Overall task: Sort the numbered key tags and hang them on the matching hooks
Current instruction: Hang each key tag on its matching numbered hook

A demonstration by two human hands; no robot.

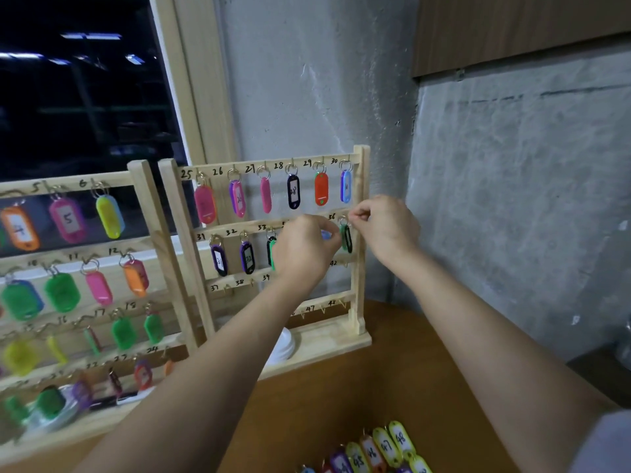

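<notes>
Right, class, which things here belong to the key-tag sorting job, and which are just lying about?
Belong to the job: right rack, left rack, loose tags on the table, green tag at hook 36 pinched by the right hand, blue tag in the left hand.
Just lying about: white object behind the right rack, window.

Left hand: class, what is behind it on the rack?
A blue tag peeks past the left hand, a green tag beside it. Whatever else hangs there is covered.
</notes>
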